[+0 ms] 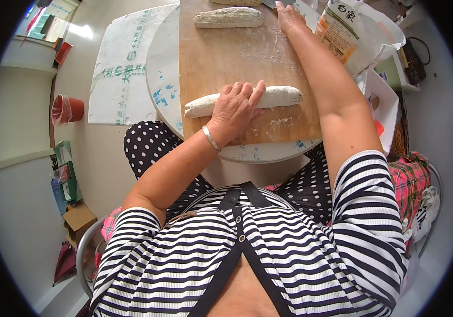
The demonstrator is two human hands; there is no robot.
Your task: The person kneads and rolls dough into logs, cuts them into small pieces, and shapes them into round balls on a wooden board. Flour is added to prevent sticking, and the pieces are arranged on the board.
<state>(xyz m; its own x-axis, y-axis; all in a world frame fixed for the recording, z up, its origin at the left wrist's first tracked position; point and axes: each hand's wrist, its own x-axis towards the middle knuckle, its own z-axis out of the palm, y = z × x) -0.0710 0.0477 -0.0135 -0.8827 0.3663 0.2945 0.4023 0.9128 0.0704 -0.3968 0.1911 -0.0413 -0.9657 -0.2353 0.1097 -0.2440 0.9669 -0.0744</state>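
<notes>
A long flour-dusted dough roll lies crosswise on the wooden board. My left hand is wrapped over its middle, fingers on the far side and thumb on the near side. At the far right corner of the board, my right hand reaches out beside a flat grey blade-like tool, cut off by the top of the view. Whether it grips that tool is not clear. A second, shorter dough roll rests near the far end, with part of a third behind it.
Under the board is a round white tabletop. A printed flour bag stands at the right, above a white foam box. To the left are a foam lid and a red bin. Loose flour dusts the board.
</notes>
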